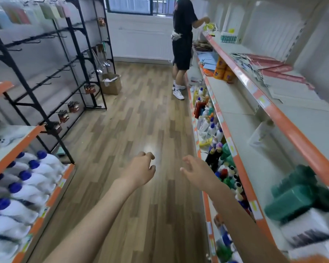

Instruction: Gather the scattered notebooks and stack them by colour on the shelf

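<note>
— What have you got in your hands?

— Nothing. My left hand [141,170] is out over the wooden floor [125,114] with its fingers loosely curled round air, and my right hand [196,172] is just beside it, fingers slack and spread, close to the orange edge of the right-hand shelf [241,168].

— Where are the notebooks?

— Far along that shelving on the right: pink and red ones [273,66] lie scattered flat on the upper board, touching a fan of paler ones [244,57]. Blue ones [207,57] sit on the board below, farther off, next to orange bottles [221,70].

— Anyone else about?

— A person in black [182,33] stands at the far end, reaching to the same shelving. White bottles with blue caps [25,179] fill the near left rack.
</note>
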